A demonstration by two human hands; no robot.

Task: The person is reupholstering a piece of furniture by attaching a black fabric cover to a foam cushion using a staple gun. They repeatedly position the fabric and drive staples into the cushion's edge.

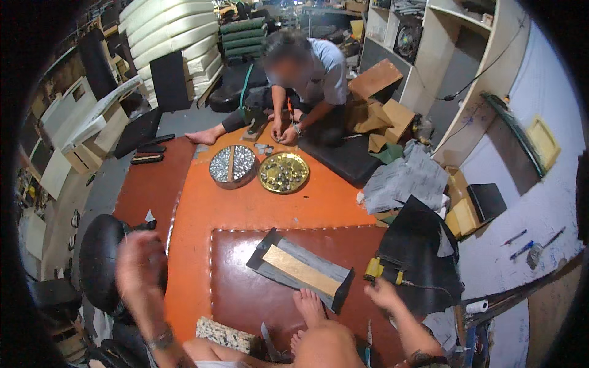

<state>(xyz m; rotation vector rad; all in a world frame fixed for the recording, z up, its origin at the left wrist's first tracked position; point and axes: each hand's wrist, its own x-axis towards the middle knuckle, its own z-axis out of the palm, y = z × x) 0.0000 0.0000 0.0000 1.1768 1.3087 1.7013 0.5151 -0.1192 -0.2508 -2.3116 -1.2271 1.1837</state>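
Note:
My left hand is raised beside a black padded cushion at the lower left, blurred, so its finger shape is unclear. My right hand grips a yellow-and-black air tool with a hose, over black sheet material. Between my hands, a dark grey fabric piece with a pale board strip on it lies on the maroon padded mat, near my bare foot. A knife lies by a speckled foam block near my legs.
Another person sits opposite, hands near small pieces. A round tin and gold tray of small metal parts sit on the orange mat. Cardboard, shelving and a white panel line the right; foam stacks stand behind.

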